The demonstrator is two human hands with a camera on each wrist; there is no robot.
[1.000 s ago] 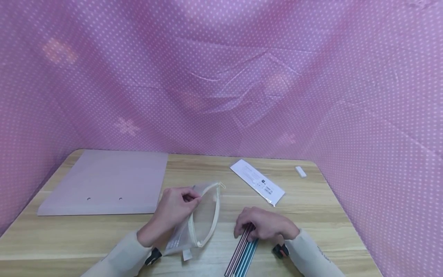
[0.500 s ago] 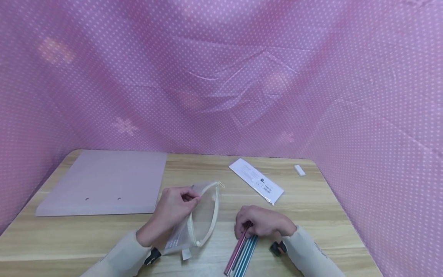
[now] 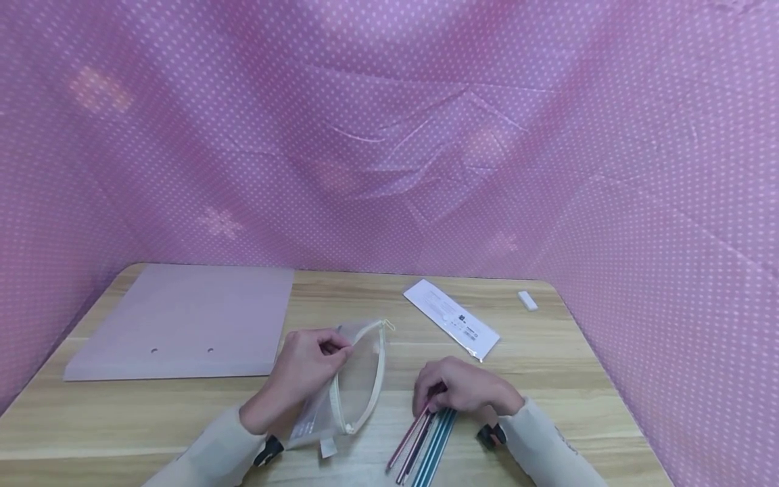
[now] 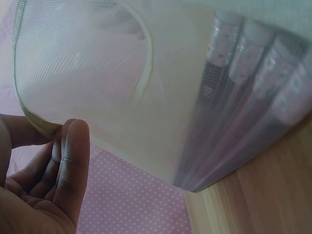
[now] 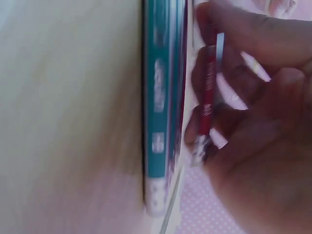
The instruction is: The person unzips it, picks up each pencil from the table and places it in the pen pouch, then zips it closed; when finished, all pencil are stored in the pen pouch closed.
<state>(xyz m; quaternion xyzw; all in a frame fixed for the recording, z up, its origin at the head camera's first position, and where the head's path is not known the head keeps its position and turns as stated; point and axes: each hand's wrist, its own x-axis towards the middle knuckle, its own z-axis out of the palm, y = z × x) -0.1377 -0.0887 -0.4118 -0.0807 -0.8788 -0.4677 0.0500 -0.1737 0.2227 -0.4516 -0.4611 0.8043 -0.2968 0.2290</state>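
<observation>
- While the rim (image 3: 380, 375) of the pouch (image 3: 322, 414) is pinched by the left hand (image 3: 304, 365), the red pencil (image 3: 408, 439) is gripped by the right hand (image 3: 459, 385), off to the right of the pouch on the person's side of the worktop (image 3: 529, 358).
- Biggest worry, tbh: the pouch seems to be held open at one side only, and the mesh looks pretty floppy. If that pinch were lost, the mouth could be left sagging shut.
- Not much elbow room either. With the darker pencils (image 3: 418, 446) and the teal pencils (image 3: 436, 448) bunched right beside it, a neighbour could easily be dragged along or set rolling by a sloppy lift.
- Since the red pencil seems to be held close to one end, its free end could be swung wide or knocked against the rim if the wrist is turned.
- As for direction, its long axis is slanted in the head view, from the right hand down-left toward the person. A pale end is seen by the palm in the right wrist view; whether the low end is resting on the worktop can't be told.
- The mouth is turned rightward, toward the pencils, its long axis laid roughly near-to-far.
</observation>
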